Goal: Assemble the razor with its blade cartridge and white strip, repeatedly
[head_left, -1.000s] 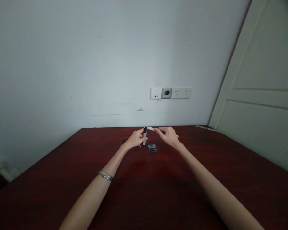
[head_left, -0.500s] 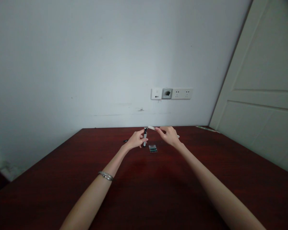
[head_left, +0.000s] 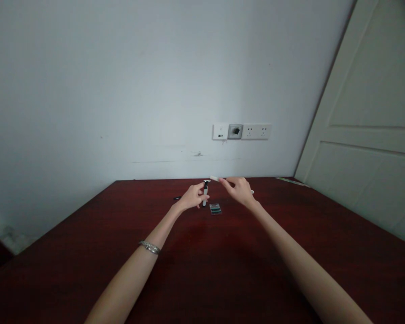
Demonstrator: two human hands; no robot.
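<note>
My left hand (head_left: 192,196) is closed round the grey-and-black handle of a razor (head_left: 205,192), which stands upright with its T-shaped head at the top. My right hand (head_left: 239,190) is closed on a slim white brush (head_left: 214,178); its end points left, just above and right of the razor head, with a small gap between them. A white looped tip shows beyond the far side of my right hand. On the table below the hands lies a small clear case (head_left: 215,209) with dark green contents too small to make out.
A small black object (head_left: 177,198) lies left of my left hand on the dark red table (head_left: 202,270). A thin patterned strip (head_left: 292,182) rests at the back right edge. Behind rises a white wall with sockets (head_left: 255,132); a pale door (head_left: 367,135) stands at right.
The white brush's end has lifted slightly up and right, away from the razor head. The razor has shifted a little to the right in my left hand.
</note>
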